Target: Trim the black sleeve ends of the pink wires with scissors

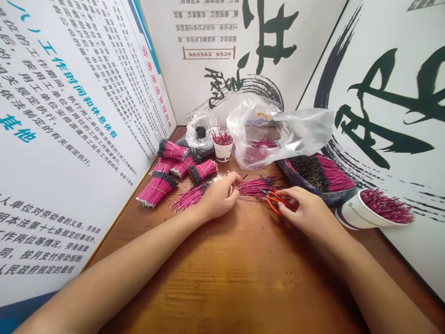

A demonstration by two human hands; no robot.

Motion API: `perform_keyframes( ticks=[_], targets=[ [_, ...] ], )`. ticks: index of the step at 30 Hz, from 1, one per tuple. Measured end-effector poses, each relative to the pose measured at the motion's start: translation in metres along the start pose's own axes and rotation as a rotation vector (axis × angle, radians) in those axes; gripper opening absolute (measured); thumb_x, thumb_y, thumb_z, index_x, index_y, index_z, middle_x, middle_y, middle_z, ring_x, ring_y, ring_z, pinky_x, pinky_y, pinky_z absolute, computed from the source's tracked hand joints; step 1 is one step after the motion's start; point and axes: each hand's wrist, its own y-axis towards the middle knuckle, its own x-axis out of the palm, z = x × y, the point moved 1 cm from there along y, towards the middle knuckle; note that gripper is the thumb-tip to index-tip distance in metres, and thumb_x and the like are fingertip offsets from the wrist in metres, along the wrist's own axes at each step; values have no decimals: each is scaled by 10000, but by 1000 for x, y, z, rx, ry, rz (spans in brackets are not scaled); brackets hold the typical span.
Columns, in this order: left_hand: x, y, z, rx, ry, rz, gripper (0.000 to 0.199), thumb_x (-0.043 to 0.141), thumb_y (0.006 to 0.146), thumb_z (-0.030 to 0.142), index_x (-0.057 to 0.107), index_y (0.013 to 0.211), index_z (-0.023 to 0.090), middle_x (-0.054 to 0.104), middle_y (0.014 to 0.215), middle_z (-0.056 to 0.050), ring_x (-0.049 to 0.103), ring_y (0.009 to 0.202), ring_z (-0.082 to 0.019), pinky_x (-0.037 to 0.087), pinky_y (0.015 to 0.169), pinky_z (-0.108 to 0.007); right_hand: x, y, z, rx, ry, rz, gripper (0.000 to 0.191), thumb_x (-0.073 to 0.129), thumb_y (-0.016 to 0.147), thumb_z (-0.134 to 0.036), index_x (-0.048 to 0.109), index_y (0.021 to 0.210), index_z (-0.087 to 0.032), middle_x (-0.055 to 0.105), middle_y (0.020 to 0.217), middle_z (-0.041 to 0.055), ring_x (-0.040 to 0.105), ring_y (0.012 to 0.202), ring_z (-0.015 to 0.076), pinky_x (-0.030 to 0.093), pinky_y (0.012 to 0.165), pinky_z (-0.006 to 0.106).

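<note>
My left hand [219, 197] is closed in a pinch above the middle of the table, at a thin dark-tipped wire [244, 178] that sticks out past its fingers. Most of that wire is hidden. My right hand [302, 206] grips pliers with orange handles [274, 200], their dark jaws pointing left toward loose wires. A pile of pink wires with black ends [259, 185] lies between the hands. More loose pink wires [189, 196] spread out left of my left hand, partly covered by it.
Rubber-banded wire bundles [158, 189] are stacked at the left. Behind stand a paper cup of wires [222, 152], a bag with black pieces [200, 132] and a clear plastic bag [250, 139]. A dark bowl of wires [313, 192] and a tilted cup [351, 213] sit right. Printed panels [208, 79] enclose the table.
</note>
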Motion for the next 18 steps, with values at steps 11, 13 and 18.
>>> perform_keyframes(
  ticks=[11, 13, 18],
  targets=[
    [4, -10, 12, 138, 110, -142, 189, 342, 977, 245, 517, 1043, 215, 625, 786, 2, 580, 669, -154, 408, 642, -258, 2, -6, -18, 306, 454, -14, 299, 638, 795, -397, 736, 997, -201, 771, 912, 70, 715, 762, 229, 568, 683, 334],
    [5, -10, 10, 140, 74, -147, 218, 313, 1010, 289, 517, 1035, 215, 627, 788, 6, 579, 660, -143, 404, 628, -247, 2, -7, -27, 336, 640, -46, 340, 665, 788, -458, 732, 981, -186, 766, 890, 74, 700, 757, 222, 553, 662, 318],
    [5, -7, 8, 115, 170, -171, 196, 344, 994, 264, 530, 984, 202, 643, 752, 2, 596, 648, -152, 404, 608, -250, 10, -10, -39, 447, 910, -100, 336, 747, 764, -496, 669, 835, -178, 660, 637, 3, 568, 547, 128, 421, 495, 229]
  ],
)
